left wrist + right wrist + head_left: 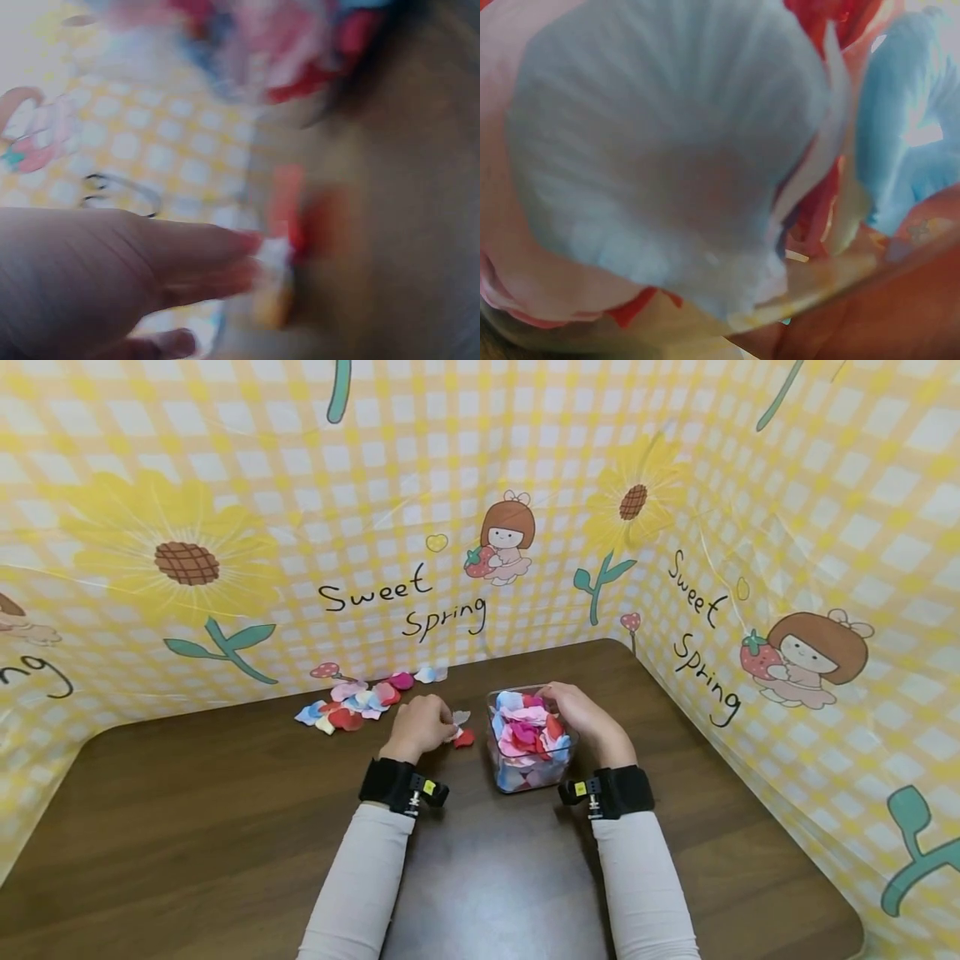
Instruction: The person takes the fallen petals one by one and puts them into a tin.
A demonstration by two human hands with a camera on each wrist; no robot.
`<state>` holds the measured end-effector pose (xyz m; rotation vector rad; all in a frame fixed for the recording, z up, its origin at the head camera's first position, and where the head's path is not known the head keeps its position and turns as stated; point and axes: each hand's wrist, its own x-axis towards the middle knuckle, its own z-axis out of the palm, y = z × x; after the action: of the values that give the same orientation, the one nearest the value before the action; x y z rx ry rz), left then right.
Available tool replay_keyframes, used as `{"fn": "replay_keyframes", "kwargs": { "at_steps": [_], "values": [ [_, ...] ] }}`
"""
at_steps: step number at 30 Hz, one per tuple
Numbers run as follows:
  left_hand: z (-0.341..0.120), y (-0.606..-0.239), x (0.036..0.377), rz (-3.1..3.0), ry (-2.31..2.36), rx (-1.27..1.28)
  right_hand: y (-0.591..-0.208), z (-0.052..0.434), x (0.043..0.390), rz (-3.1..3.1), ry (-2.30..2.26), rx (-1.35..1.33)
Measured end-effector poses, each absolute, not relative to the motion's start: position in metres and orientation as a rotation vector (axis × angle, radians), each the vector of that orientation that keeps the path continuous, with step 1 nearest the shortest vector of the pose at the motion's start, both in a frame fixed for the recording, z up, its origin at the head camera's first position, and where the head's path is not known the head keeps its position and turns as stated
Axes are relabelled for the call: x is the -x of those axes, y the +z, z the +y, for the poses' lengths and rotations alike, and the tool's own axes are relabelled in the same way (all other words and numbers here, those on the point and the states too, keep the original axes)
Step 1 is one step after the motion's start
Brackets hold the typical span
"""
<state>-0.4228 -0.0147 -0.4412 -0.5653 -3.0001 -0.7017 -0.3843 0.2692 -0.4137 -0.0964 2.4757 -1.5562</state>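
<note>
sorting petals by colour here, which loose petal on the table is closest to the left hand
The red petal lying just right of the left hand, beside the clear container. The other loose petals sit together in the pile farther back left.

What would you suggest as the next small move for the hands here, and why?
Probably carry the left hand with its petals across to the clear container and drop them in. That hand pinches petals beside it, the right hand steadies its rim, and a loose pile lies on the table.
</note>
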Motion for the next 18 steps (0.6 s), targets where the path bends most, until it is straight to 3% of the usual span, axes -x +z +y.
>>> {"fn": "replay_keyframes", "kwargs": {
  "at_steps": [6, 12, 18],
  "values": [
    [-0.029, -0.427, 0.42, -3.004, -0.827, 0.524, -0.413, 0.269, 0.384, 2.468, -1.556, 0.059],
    [-0.012, -0.443, 0.42, -3.027, -0.814, 0.357, -0.416, 0.269, 0.386, 2.469, -1.571, 0.078],
    [-0.012, -0.447, 0.425, -2.949, -0.992, 0.361, -0.416, 0.269, 0.386, 2.49, -1.581, 0.118]
  ]
}}
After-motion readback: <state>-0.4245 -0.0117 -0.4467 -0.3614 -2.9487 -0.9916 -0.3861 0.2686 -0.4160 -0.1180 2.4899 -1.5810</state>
